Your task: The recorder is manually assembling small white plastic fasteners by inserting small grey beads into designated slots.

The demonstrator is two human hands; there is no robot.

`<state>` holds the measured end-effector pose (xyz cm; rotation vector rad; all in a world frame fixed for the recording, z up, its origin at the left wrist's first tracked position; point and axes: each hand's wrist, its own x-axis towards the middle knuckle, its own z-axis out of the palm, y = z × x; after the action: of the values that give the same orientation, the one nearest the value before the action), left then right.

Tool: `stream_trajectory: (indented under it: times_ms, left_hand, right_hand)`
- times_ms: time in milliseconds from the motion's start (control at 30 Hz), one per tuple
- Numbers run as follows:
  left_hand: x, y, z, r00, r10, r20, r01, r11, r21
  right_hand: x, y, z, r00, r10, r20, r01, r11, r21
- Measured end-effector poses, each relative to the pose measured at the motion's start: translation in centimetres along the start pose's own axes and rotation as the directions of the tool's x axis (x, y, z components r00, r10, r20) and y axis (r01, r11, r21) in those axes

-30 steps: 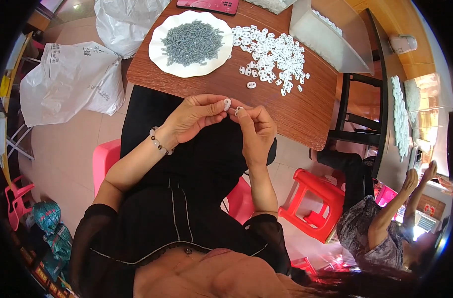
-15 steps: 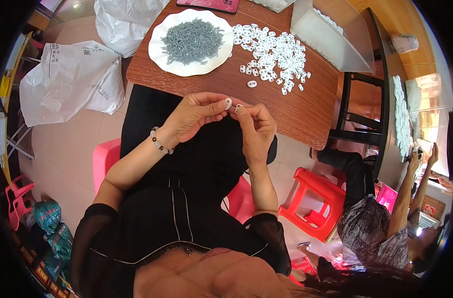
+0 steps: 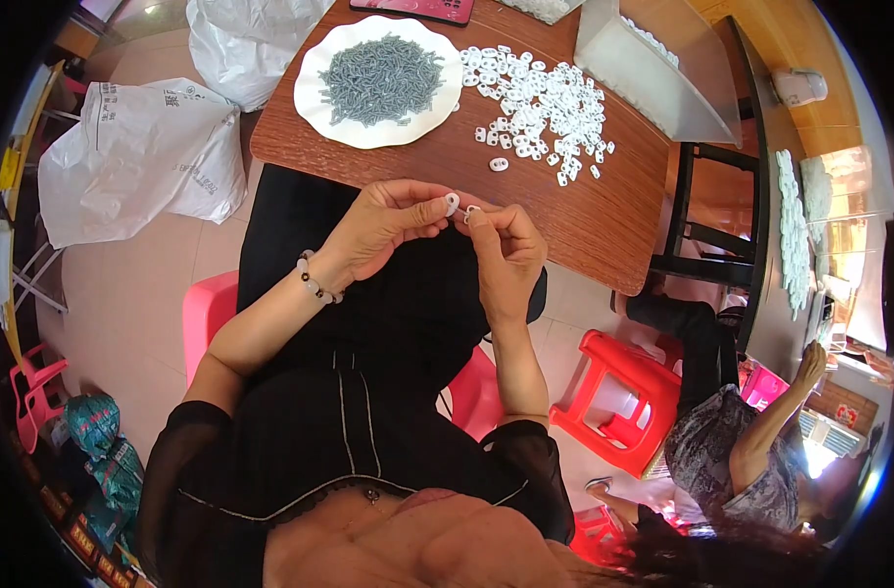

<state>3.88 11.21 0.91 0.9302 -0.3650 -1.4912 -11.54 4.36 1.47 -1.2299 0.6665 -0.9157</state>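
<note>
A seated worker pinches two small parts nose to nose just past the near edge of a brown table (image 3: 613,230). The left hand (image 3: 393,211) has thumb and forefinger closed on a white two-holed piece (image 3: 452,202); the right hand (image 3: 507,253), its thumb and forefinger likewise pressed together, grips a second small white piece (image 3: 472,212), largely covered by the fingertips. Whether a rod joins the two cannot be made out.

Little has changed over the past second: both hands keep their places and their grip, and the narrow space between the parts looks much the same, suggesting slow, fine work that is not finished. To the right of the fingers, a co-worker (image 3: 736,456) has shifted an arm, with no apparent bearing on the parts in hand.

Beyond the fingers and to their left, a scalloped plate (image 3: 313,106) holds a heap of grey rods (image 3: 383,78). Beyond and to their right lie scattered white pieces (image 3: 567,113), one stray piece (image 3: 499,165) nearest the fingertips.
</note>
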Motion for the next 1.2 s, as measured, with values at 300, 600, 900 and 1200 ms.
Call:
stream_trajectory:
  times_ms: [300,600,900,1200]
  left_hand:
    - [0.0,-0.1,-0.2,1.0,-0.027,0.005,0.028,0.999,-0.037]
    - [-0.2,-0.2,-0.1,1.0,-0.013,-0.024,0.013,1.0,0.007]
    - [-0.2,-0.3,0.2,0.994,0.111,-0.005,-0.11,0.99,0.085]
    - [-0.9,2.1,0.0,0.992,0.048,0.12,-0.076,0.968,0.241]
  right_hand:
    - [-0.1,0.0,-0.1,1.0,-0.005,0.005,0.005,1.0,0.008]
    - [-0.1,0.1,0.0,1.0,-0.02,0.001,0.02,0.999,-0.039]
    - [-0.2,-0.1,0.2,0.998,-0.051,0.033,0.053,0.994,-0.092]
    - [-0.2,-0.8,-0.7,0.973,0.02,0.231,-0.028,0.999,0.034]
